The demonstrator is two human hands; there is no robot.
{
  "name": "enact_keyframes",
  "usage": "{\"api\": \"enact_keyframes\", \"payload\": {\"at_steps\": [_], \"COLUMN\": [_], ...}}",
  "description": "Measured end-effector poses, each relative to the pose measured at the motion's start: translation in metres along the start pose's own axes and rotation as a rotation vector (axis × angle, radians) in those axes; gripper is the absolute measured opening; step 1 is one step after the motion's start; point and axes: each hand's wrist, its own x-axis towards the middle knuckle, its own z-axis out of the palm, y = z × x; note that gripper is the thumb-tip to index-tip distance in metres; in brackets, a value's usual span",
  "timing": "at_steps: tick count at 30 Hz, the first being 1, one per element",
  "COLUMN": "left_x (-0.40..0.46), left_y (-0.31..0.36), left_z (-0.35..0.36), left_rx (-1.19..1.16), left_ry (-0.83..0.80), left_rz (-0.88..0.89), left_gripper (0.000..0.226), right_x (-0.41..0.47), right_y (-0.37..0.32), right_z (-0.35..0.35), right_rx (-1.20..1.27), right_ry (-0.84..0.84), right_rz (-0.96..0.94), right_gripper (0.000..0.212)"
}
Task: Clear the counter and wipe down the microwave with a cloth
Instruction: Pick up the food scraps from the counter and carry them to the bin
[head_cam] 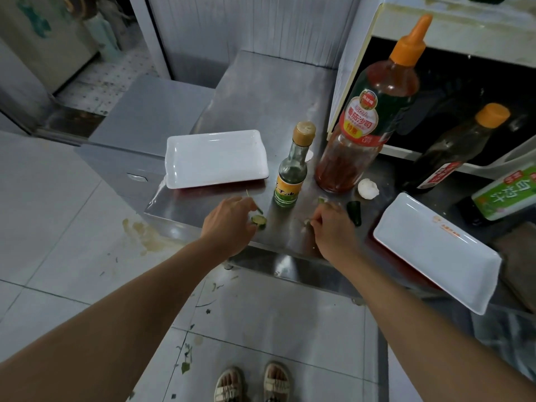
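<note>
Clearing barely begun: the left hand [229,220] pinches green vegetable scraps [259,220] and the right hand [330,224] picks at pale bits on the steel surface [261,91]; bottles, white rectangular trays [216,159] and the white microwave [452,33], unwiped, remain.

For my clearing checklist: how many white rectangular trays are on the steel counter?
2. One white tray lies at the counter's left end; the other white tray overhangs the front edge on the right. None seems hidden.

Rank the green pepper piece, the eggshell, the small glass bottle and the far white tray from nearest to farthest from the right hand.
From the right hand:
1. Green pepper piece, just right of it.
2. Eggshell and small glass bottle, either side: too close to call.
3. Far white tray, upper left.
</note>
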Motion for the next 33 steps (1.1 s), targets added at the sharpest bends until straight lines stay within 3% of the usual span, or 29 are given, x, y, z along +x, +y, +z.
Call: {"api": "enact_keyframes", "payload": {"at_steps": [4,9,17,19,28,33], "left_x": [0.006,0.011,0.011,0.011,0.011,0.007], "left_y": [0.008,0.011,0.01,0.011,0.014,0.014], "left_z": [0.006,0.011,0.012,0.013,0.018,0.019], "left_rx": [0.015,0.027,0.026,0.022,-0.001,-0.033], "left_ry": [0.001,0.015,0.004,0.007,0.085,0.076], "left_rz": [-0.03,-0.05,-0.031,-0.039,-0.09,-0.057], "left_gripper": [0.031,0.033,0.034,0.033,0.023,0.026], "right_x": [0.009,0.028,0.031,0.031,0.024,0.02], "right_y": [0.012,0.012,0.006,0.007,0.01,0.015], "right_z": [-0.012,-0.006,0.017,0.016,0.01,0.006], "right_rx": [0.067,0.115,-0.147,-0.185,-0.163,-0.006], "right_ry": [0.099,0.156,0.205,0.219,0.103,0.094], "right_rz": [0.125,0.118,-0.006,-0.049,-0.061,0.006], "right_gripper": [0.015,0.015,0.007,0.013,0.021,0.021]}}
